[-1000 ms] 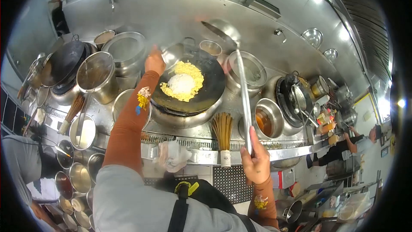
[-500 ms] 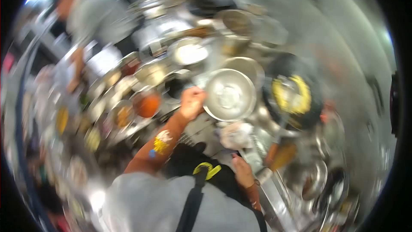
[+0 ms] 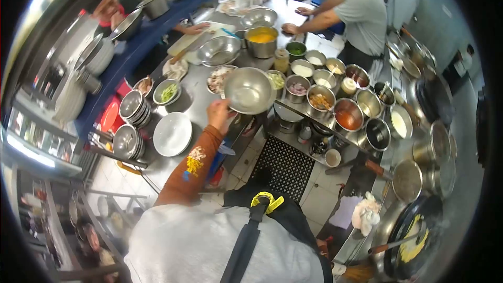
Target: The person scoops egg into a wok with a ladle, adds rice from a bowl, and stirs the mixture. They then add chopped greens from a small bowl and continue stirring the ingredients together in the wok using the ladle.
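Note:
My left hand (image 3: 220, 115) grips the rim of a shallow metal bowl (image 3: 250, 91), which looks empty, over the steel counter's edge. Beneath and beyond the bowl sits a bowl of chopped pale and brown pieces (image 3: 219, 79). A white bowl (image 3: 173, 134) rests on the counter to the left of my forearm. Only a sliver of my right hand (image 3: 323, 247) shows low beside my body, its fingers hidden. Nearest to it are a crumpled white cloth (image 3: 365, 214) and the black wok (image 3: 414, 241) with yellow egg and a ladle (image 3: 401, 242).
Several containers of sauces and cut ingredients line the counter, including orange sauce (image 3: 348, 114). Stacked metal bowls (image 3: 134, 109) stand at left, under a blue shelf (image 3: 157, 23). A co-worker (image 3: 361, 18) leans at the far counter. A black perforated mat (image 3: 284, 167) covers part of the floor.
My view has swung from the stove to the prep counter. The metal bowl has travelled with my left hand, away from the wok. My right hand has mostly dropped out of sight.

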`<state>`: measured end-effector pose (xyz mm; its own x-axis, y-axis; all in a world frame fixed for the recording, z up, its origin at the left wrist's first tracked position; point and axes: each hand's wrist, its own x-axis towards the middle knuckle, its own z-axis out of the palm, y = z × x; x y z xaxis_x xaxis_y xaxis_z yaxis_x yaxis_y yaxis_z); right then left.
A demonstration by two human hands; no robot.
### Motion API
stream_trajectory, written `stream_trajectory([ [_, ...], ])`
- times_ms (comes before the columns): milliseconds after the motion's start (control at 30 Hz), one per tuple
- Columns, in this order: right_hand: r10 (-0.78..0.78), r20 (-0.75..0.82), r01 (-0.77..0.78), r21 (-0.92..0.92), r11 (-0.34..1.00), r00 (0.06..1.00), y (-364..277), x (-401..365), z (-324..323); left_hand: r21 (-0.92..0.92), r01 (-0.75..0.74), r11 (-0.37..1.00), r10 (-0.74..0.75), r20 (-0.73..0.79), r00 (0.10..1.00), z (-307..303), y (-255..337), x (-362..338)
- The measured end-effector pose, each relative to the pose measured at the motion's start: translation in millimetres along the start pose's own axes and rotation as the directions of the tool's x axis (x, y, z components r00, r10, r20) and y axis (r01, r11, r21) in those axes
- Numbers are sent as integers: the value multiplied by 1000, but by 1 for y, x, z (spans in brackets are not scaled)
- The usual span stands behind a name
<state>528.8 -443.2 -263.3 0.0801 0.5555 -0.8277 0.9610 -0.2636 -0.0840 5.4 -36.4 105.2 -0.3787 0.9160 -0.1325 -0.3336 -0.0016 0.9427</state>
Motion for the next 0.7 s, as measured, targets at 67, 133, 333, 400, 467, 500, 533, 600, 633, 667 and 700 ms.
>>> stream_trajectory([
  [67, -8, -4, 7, -32, 999, 1000, -15, 10, -18, -131, -26, 991, -1, -203, 979, -57, -4, 32],
  [133, -17, -15, 16, -68, 998, 1000, -34, 23, -35, -213, -66, 975, -16, -363, 932, -101, -8, 64],
  [333, -110, -154, 80, -186, 979, 982, -118, 69, -104, -55, -279, 959, 231, -423, 877, -185, -53, 191],
  [400, 80, -258, 33, 404, 914, 963, -148, 76, -130, -26, -308, 951, 273, -397, 876, -205, -83, 231],
  [467, 253, -470, 151, 666, 731, 846, -149, 111, -123, -326, -114, 938, -46, -443, 895, -165, -51, 208],
  [500, 206, -547, 232, 624, 746, 811, -157, 84, -147, -163, -24, 986, -34, -345, 938, -164, -62, 207],
  [533, 159, -622, 311, 577, 755, 767, -177, 33, -197, 22, 28, 999, -22, -242, 970, -164, -74, 207],
  [600, 180, -762, 319, 456, 831, 622, -212, -87, -281, -134, 315, 939, -331, -114, 937, -128, -50, 181],
  [633, 173, -876, 463, 395, 794, 451, -194, -107, -288, -129, 321, 938, -323, 7, 946, -130, -58, 183],
  [667, 340, -754, 353, 590, 726, 562, -185, -148, -312, -76, 286, 955, -286, 9, 958, -121, -53, 178],
  [700, 408, -825, 208, 511, 834, 390, -175, -187, -328, -70, 241, 968, -237, 58, 970, -124, -56, 180],
])
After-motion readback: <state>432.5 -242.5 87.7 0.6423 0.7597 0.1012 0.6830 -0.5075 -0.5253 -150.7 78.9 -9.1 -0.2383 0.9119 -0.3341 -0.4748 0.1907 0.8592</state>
